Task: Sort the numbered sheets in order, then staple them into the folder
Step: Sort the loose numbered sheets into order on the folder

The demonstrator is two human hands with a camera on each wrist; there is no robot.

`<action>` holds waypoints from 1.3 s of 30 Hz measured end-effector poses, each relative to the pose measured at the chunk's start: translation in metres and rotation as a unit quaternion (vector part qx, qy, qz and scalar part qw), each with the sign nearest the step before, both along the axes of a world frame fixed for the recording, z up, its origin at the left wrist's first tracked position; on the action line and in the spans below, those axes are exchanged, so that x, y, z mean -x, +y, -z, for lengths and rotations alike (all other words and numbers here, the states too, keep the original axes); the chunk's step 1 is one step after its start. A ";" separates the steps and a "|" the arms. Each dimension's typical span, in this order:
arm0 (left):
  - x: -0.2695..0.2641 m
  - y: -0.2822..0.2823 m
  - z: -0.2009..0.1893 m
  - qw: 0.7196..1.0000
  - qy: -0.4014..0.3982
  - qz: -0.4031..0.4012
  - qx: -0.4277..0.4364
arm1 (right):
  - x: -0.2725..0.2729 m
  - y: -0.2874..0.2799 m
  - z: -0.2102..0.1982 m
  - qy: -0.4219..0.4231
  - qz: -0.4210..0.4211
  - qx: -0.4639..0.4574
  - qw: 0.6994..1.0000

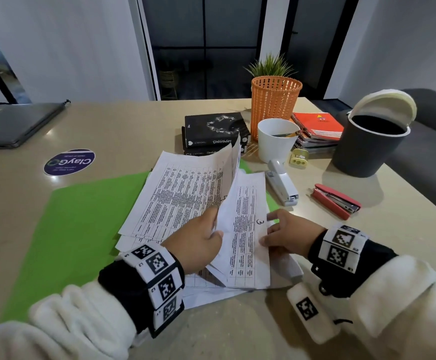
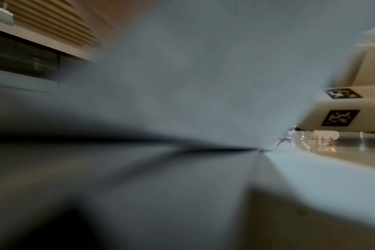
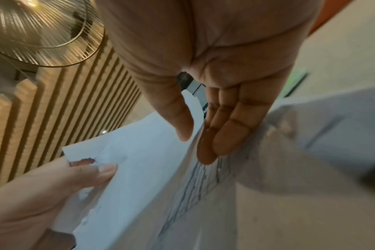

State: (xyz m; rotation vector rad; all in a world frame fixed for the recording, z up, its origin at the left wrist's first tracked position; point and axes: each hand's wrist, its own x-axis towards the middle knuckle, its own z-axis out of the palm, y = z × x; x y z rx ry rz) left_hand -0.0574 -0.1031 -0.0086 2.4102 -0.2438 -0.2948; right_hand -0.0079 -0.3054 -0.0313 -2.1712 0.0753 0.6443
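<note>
- Left hand (image 1: 198, 240): thumb and fingers pinch the near edge of a raised sheet (image 1: 228, 175), which stands curled upward over the paper pile; the right wrist view shows the same pinch (image 3: 90, 169).
- Right hand (image 1: 287, 233): fingers straight and together, fingertips (image 3: 212, 148) pressing the right edge of the sheet marked "3" (image 1: 248, 229); nothing is gripped.
- Sheet marked "3": lies flat on top at the near right of the pile, between the two hands.
- Remaining printed sheets (image 1: 175, 198): fanned loosely on the open green folder (image 1: 81, 224), which lies flat on the beige table (image 1: 133, 126), left of centre.
- White stapler (image 1: 283, 187): on the table just right of the pile; a red stapler (image 1: 337, 201) lies farther right, apart from it.
- Far side: black books (image 1: 214, 129), a white cup (image 1: 276, 141), an orange mesh basket (image 1: 275, 102), spiral notebooks (image 1: 318, 127) and a dark bin with tilted lid (image 1: 367, 146).
- Far left: a closed laptop (image 1: 16, 123) and a round sticker (image 1: 69, 161).
- Left wrist view: blurred paper fills the frame.
</note>
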 end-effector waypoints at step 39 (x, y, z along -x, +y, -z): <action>0.001 -0.001 0.009 0.995 -0.025 0.056 -0.081 | -0.006 -0.090 -0.110 -0.416 0.322 0.069 0.847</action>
